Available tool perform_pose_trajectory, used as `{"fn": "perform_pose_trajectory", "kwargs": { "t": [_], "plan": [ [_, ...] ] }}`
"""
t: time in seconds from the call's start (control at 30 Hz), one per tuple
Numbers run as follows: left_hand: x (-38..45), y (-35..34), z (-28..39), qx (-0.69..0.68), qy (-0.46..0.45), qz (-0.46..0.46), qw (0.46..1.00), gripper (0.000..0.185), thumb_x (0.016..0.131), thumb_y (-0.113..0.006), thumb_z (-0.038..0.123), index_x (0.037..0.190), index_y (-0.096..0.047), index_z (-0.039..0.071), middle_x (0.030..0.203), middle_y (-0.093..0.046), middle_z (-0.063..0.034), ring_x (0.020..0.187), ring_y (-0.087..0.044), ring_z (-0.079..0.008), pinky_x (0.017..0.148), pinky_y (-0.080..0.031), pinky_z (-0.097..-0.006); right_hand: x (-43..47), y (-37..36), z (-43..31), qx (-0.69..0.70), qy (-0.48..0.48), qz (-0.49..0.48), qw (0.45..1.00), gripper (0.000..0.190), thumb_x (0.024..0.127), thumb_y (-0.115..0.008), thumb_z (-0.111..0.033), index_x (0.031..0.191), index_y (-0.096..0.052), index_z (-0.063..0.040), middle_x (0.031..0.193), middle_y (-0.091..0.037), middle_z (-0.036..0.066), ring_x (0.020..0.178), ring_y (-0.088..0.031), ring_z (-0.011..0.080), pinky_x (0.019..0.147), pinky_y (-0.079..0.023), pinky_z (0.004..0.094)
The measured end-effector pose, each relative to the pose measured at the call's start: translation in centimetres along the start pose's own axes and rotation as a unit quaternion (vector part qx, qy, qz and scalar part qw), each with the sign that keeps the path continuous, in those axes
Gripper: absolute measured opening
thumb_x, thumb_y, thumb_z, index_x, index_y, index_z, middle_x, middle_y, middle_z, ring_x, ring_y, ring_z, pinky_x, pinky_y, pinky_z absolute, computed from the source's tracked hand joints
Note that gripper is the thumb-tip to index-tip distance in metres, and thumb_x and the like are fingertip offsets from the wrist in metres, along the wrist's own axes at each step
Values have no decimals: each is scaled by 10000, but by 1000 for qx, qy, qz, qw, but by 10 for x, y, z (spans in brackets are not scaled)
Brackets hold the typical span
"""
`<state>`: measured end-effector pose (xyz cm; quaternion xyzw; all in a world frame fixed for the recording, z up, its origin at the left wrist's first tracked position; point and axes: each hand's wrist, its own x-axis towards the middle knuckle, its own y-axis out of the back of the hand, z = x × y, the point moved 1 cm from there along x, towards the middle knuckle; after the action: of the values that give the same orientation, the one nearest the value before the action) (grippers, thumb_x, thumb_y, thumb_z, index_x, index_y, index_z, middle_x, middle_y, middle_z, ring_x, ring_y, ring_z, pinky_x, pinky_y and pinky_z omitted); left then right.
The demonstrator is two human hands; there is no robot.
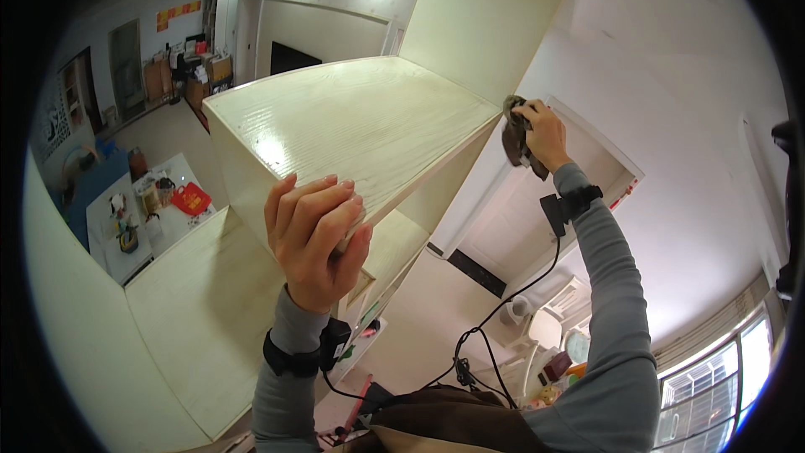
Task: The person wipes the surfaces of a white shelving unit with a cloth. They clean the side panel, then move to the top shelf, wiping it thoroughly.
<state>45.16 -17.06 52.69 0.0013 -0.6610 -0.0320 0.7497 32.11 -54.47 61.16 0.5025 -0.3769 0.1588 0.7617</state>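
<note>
My right hand [546, 135] grips a crumpled dark brown cloth [516, 138]. The cloth is by the far end of a pale wood-grain shelf board [358, 113], close to its edge and the upright panel [484, 12]. Part of the cloth hangs down below my fingers. At the near corner of the same board, my left hand [317, 239] is curled over the edge, its fingers on top and its thumb at the front side. A glossy light reflection shows on the board beside the left fingertips.
Lower shelf surfaces [207, 302] lie to the left and below. Black cables [462, 352] run from the wrist straps to my body. Beyond the shelving stand a white table [170, 189] with a red item, a door [522, 233], a chair [544, 330] and a window [704, 396].
</note>
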Motion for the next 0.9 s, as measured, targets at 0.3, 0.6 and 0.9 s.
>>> {"fn": "perform_pose_trajectory", "kwargs": {
  "t": [0.3, 0.6, 0.9],
  "plan": [
    [-3, 2, 0, 1, 10, -10, 1000, 149, 707, -605, 100, 853, -604, 72, 935, -637, -82, 912, -592, -268, 965, -332, -446, -81, -137, -4, -91, -211, -32, 973, 344, 793, -496, -27, 1109, -600, -114, 1067, -568, 120, 978, -579, 319, 774, -504, 416],
    [15, 4, -5, 18, 10, -12, 1000, 153, 794, -519, 130, 900, -596, 50, 971, -633, -104, 946, -577, -277, 968, -323, -462, -152, -100, 45, 162, -226, -47, 959, 316, 864, -535, -180, 1158, -567, -68, 1055, -603, 163, 970, -577, 342, 827, -458, 412],
    [0, 2, -5, 35, -37, -40, 998, 175, 851, -469, 112, 929, -596, 22, 1002, -641, -120, 982, -583, -280, 981, -332, -465, -201, -14, 26, 503, -421, -86, 750, 298, 850, -555, -145, 1120, -613, -35, 1002, -635, 94, 905, -593, 173, 817, -467, 298]
  ]
}}
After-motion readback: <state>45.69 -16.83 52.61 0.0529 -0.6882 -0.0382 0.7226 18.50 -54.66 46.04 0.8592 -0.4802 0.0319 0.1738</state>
